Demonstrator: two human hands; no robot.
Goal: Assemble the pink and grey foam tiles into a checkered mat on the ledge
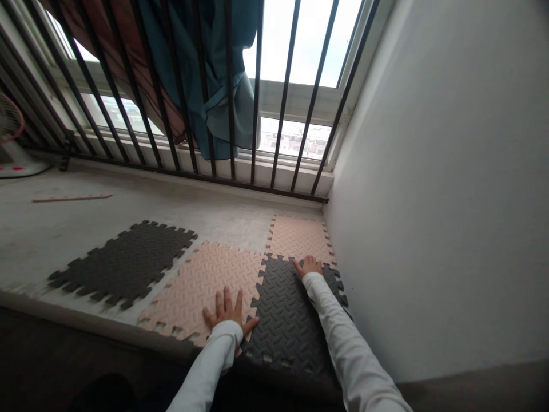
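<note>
Fingers spread, my left hand (227, 310) lies flat on a pink foam mat tile (210, 274), with its thumb reaching to the seam beside a dark grey foam tile (283, 320). My right hand (309, 265) rests at the far edge of that grey tile, where it meets a second pink foam tile (300, 234) by the wall. Its index finger points out to the left; the other fingers are partly hidden. These three tiles meet along their toothed edges. Another dark grey tile (128, 260) lies apart to the left, with a strip of floor between.
A dark metal railing (253, 183) runs along the window, with a teal curtain (214, 103) behind it. The white wall (437, 200) bounds the right side. A thin reddish strip (72, 198) lies on the pale floor, and a fan base (21, 166) stands far left. The ledge drops off in front.
</note>
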